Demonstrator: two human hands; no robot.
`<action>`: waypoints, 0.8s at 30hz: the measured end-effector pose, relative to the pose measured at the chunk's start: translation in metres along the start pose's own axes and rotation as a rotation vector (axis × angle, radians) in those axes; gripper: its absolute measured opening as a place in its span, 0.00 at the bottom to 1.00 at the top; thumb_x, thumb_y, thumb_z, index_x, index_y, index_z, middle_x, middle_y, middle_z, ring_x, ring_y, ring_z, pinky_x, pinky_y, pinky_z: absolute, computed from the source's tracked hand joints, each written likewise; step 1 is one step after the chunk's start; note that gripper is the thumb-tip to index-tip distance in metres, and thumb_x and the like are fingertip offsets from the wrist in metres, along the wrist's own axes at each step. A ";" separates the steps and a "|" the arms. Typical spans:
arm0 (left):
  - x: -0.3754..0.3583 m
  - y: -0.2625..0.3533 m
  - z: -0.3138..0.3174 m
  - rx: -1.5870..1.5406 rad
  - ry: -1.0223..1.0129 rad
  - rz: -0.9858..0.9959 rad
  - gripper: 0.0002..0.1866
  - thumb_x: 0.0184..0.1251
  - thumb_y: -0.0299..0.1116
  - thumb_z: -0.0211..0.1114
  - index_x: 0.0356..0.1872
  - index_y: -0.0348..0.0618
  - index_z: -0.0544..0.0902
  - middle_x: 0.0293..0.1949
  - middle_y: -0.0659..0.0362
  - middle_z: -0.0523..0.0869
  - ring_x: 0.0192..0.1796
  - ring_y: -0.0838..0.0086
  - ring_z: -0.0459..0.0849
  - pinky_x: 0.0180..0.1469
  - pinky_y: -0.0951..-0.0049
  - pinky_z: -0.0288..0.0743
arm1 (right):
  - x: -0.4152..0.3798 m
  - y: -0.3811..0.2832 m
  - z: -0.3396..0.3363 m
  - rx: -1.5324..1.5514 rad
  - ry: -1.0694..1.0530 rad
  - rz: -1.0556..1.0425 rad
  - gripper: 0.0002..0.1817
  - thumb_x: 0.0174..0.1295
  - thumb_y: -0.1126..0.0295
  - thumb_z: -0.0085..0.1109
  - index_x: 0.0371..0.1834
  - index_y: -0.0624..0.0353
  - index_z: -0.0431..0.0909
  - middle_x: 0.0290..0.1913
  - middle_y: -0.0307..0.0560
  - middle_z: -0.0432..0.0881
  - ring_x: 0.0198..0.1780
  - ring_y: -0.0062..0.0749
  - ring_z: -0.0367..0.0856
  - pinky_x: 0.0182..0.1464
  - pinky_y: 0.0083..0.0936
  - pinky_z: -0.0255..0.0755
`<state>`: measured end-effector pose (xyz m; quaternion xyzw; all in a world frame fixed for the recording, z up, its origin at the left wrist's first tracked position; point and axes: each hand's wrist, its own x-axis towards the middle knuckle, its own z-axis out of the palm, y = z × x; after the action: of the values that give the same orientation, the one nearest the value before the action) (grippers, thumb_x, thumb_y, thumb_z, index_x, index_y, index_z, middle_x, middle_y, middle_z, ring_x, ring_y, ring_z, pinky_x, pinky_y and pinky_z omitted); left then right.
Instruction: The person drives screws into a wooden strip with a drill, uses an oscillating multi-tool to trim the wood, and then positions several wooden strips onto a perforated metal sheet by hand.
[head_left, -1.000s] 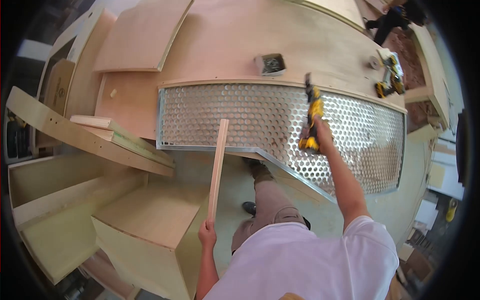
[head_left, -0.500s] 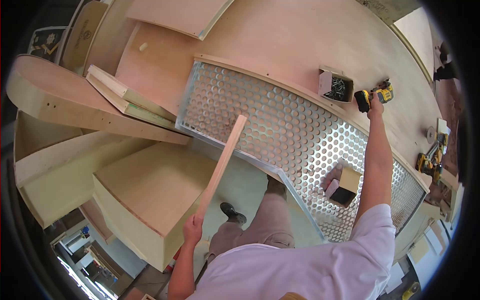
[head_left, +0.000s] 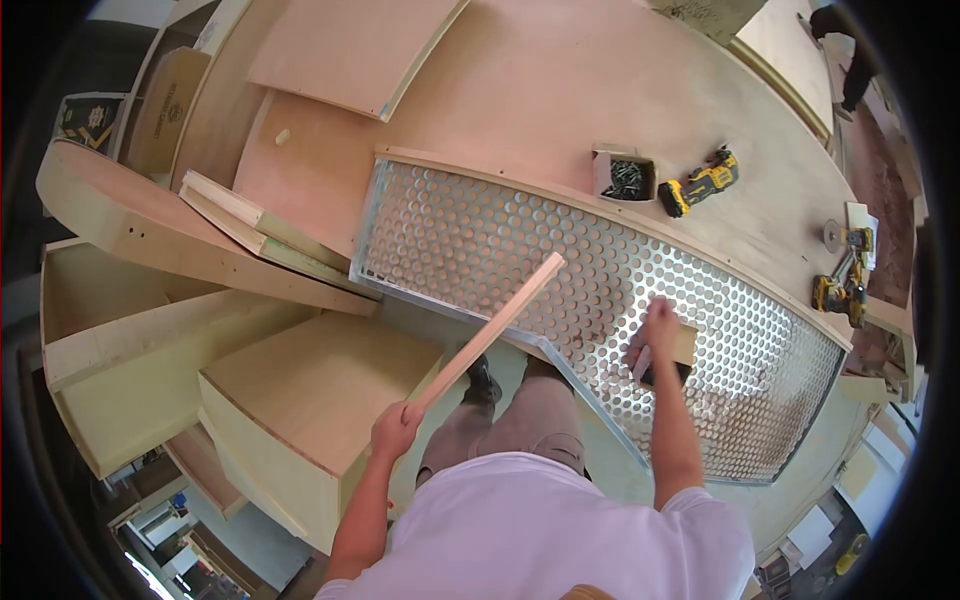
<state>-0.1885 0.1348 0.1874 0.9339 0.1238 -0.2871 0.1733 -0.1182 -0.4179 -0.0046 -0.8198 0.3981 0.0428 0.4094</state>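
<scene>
My left hand (head_left: 397, 430) is wrapped round the lower end of a long wooden strip (head_left: 490, 330), which slants up and right over the perforated metal sheet (head_left: 480, 225). My right hand (head_left: 657, 328) overlaps a small cardboard box (head_left: 684, 346) with a dark inside, on the sheet; its fingers are blurred. Farther off on the wooden worktop (head_left: 540, 90) lies a yellow and black cordless drill (head_left: 700, 185), apart from both hands. Beside it stands an open box of screws (head_left: 628, 178).
More yellow power tools (head_left: 848, 285) lie at the worktop's right end. A curved wooden panel (head_left: 200, 245) and a box-like wooden piece (head_left: 310, 390) stand at my left. A wooden batten (head_left: 700, 252) runs along the sheet's far edge. Part of another person (head_left: 855, 65) shows at top right.
My right hand has let go of the drill and come back toward me to the small box on the sheet. The strip's far end has swung right.
</scene>
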 end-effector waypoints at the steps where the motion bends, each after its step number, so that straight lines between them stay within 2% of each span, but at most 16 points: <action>1: 0.006 0.002 -0.001 0.008 -0.022 0.024 0.23 0.71 0.53 0.64 0.50 0.43 0.86 0.42 0.47 0.88 0.44 0.49 0.86 0.47 0.53 0.80 | -0.044 -0.022 0.004 0.206 -0.166 0.109 0.24 0.73 0.49 0.57 0.42 0.63 0.85 0.29 0.53 0.87 0.30 0.41 0.88 0.33 0.40 0.76; 2: 0.011 0.003 -0.002 0.015 -0.047 0.048 0.23 0.71 0.53 0.64 0.50 0.43 0.86 0.42 0.48 0.88 0.45 0.50 0.87 0.47 0.53 0.80 | -0.060 0.030 0.035 -0.070 -0.266 -0.094 0.22 0.70 0.51 0.59 0.42 0.63 0.86 0.32 0.57 0.88 0.32 0.45 0.89 0.34 0.39 0.78; 3: 0.014 0.005 -0.004 0.023 -0.074 0.072 0.23 0.71 0.54 0.63 0.50 0.43 0.86 0.43 0.49 0.88 0.45 0.50 0.87 0.48 0.54 0.80 | -0.091 0.019 0.035 -0.084 -0.507 -0.141 0.21 0.69 0.52 0.61 0.45 0.62 0.86 0.35 0.59 0.89 0.36 0.49 0.89 0.39 0.41 0.80; 4: 0.020 0.012 -0.008 0.003 -0.077 0.094 0.23 0.71 0.54 0.63 0.50 0.43 0.86 0.43 0.49 0.88 0.46 0.50 0.87 0.49 0.54 0.80 | -0.119 0.018 0.041 -0.100 -0.737 -0.095 0.20 0.68 0.53 0.62 0.48 0.60 0.86 0.39 0.60 0.89 0.41 0.51 0.89 0.46 0.43 0.80; 6: 0.026 0.026 -0.018 -0.033 -0.087 0.140 0.23 0.72 0.54 0.62 0.50 0.43 0.86 0.44 0.50 0.88 0.47 0.50 0.86 0.50 0.55 0.80 | -0.162 0.032 0.052 -0.267 -0.837 -0.431 0.19 0.68 0.53 0.64 0.48 0.58 0.87 0.35 0.54 0.89 0.37 0.40 0.88 0.42 0.37 0.81; 9: 0.056 0.019 -0.013 -0.044 -0.062 0.295 0.23 0.73 0.53 0.61 0.50 0.43 0.86 0.45 0.49 0.88 0.49 0.50 0.86 0.53 0.54 0.79 | -0.194 0.016 0.038 -0.339 -0.732 -0.308 0.22 0.67 0.50 0.64 0.48 0.58 0.87 0.38 0.56 0.89 0.41 0.44 0.88 0.46 0.39 0.80; 12: 0.083 0.028 -0.022 -0.061 -0.087 0.408 0.23 0.73 0.53 0.61 0.51 0.43 0.85 0.45 0.49 0.88 0.50 0.50 0.85 0.54 0.54 0.78 | -0.185 0.002 0.003 -0.152 -0.522 -0.097 0.20 0.68 0.51 0.64 0.47 0.59 0.87 0.37 0.52 0.89 0.39 0.39 0.87 0.45 0.36 0.80; 14: 0.110 0.032 -0.028 -0.052 -0.133 0.473 0.23 0.73 0.54 0.61 0.51 0.43 0.85 0.46 0.48 0.88 0.51 0.49 0.85 0.54 0.55 0.78 | -0.173 0.019 -0.021 0.037 -0.310 0.040 0.18 0.69 0.53 0.64 0.45 0.59 0.87 0.36 0.47 0.88 0.34 0.31 0.86 0.38 0.31 0.80; 16: 0.144 0.032 -0.032 -0.014 -0.196 0.536 0.24 0.74 0.54 0.61 0.52 0.43 0.85 0.47 0.48 0.88 0.52 0.49 0.85 0.55 0.54 0.78 | -0.173 0.025 -0.049 0.109 0.018 -0.087 0.17 0.70 0.54 0.62 0.44 0.59 0.86 0.32 0.41 0.86 0.29 0.22 0.83 0.30 0.25 0.76; 18: 0.171 0.030 -0.044 0.019 -0.216 0.592 0.25 0.73 0.55 0.60 0.53 0.44 0.85 0.48 0.47 0.88 0.53 0.49 0.85 0.56 0.54 0.78 | -0.198 0.000 -0.078 0.198 0.199 0.239 0.17 0.72 0.53 0.61 0.44 0.57 0.84 0.31 0.41 0.84 0.25 0.21 0.81 0.25 0.24 0.74; 21: 0.206 0.030 -0.061 0.106 -0.245 0.639 0.26 0.74 0.57 0.59 0.55 0.44 0.85 0.50 0.46 0.88 0.54 0.48 0.85 0.57 0.52 0.77 | -0.239 -0.007 -0.071 0.553 0.373 0.463 0.17 0.73 0.53 0.59 0.46 0.57 0.82 0.29 0.41 0.82 0.25 0.22 0.80 0.25 0.24 0.74; 22: 0.218 0.026 -0.066 0.096 -0.239 0.675 0.26 0.74 0.56 0.59 0.54 0.44 0.85 0.49 0.45 0.88 0.54 0.47 0.85 0.56 0.52 0.77 | -0.256 -0.007 -0.060 0.611 0.342 0.512 0.17 0.73 0.53 0.59 0.44 0.57 0.79 0.28 0.42 0.81 0.24 0.24 0.80 0.24 0.25 0.75; 24: 0.236 0.016 -0.071 0.074 -0.231 0.739 0.26 0.74 0.56 0.58 0.53 0.43 0.85 0.49 0.44 0.88 0.54 0.46 0.84 0.56 0.51 0.77 | -0.293 0.004 -0.017 0.502 0.245 0.573 0.17 0.73 0.52 0.58 0.43 0.57 0.79 0.27 0.42 0.80 0.24 0.25 0.80 0.24 0.25 0.74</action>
<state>0.0415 0.1796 0.1103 0.8827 -0.2518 -0.3126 0.2442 -0.3244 -0.2499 0.1199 -0.5492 0.6546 -0.0416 0.5178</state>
